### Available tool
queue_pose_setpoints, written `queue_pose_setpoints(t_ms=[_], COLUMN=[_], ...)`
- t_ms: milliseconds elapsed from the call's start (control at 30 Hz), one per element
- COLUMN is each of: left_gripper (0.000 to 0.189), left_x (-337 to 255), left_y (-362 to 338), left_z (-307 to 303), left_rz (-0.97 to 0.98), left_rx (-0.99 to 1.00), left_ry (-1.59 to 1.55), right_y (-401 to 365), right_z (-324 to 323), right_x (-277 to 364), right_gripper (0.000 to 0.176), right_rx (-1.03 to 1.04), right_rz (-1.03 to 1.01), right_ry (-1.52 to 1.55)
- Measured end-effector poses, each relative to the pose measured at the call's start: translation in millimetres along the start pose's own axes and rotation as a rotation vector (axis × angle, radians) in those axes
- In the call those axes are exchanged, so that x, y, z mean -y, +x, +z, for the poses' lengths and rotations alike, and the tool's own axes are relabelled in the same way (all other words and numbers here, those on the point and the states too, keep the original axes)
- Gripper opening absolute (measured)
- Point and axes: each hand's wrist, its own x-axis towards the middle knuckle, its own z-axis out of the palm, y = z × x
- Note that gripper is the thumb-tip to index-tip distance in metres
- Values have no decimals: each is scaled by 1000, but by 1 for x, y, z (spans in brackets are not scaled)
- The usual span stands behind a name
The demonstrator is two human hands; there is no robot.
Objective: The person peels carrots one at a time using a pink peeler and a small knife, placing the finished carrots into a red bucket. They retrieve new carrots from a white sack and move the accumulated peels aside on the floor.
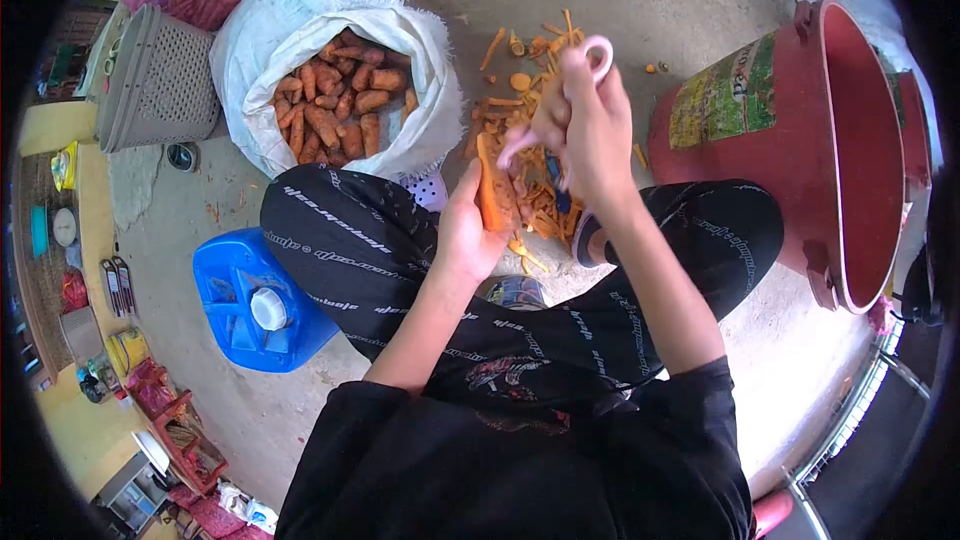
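My left hand (466, 230) is wrapped round the lower part of an orange carrot (488, 182), which stands nearly upright with its smooth, bright side showing. A pink peeler (516, 146) is gripped in my right hand (597, 135); its looped handle end sticks out above my fingers, and its head points left toward the carrot, close beside it. Part of the peeler is hidden behind my fingers. Beneath both hands, a heap of orange peelings (543, 223) with cut carrot ends spreads over the floor between my legs.
An open white sack (300, 15) of unpeeled carrots (340, 105) stands front left. At right is a large dark red tub (730, 150), tipped toward me. A blue jerrycan (262, 300) sits by my left knee, and grey baskets (165, 80) stand beyond the sack.
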Motion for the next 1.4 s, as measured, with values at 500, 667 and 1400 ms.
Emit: queue_pose_setpoints(t_ms=[500,667,1400], left_gripper=[26,23,40], left_x=[5,11,21], left_y=[1,-6,-22], left_z=[-6,-2,-9], left_rz=[12,79,76], left_rx=[63,66,-27], left_ry=[-61,-82,486], right_y=[-44,-36,87], right_z=[9,1,-29], right_x=[-22,-26,-79], right_gripper=[18,17,20], right_rx=[-59,-32,-108], right_rz=[99,153,165], right_ry=[83,15,-177])
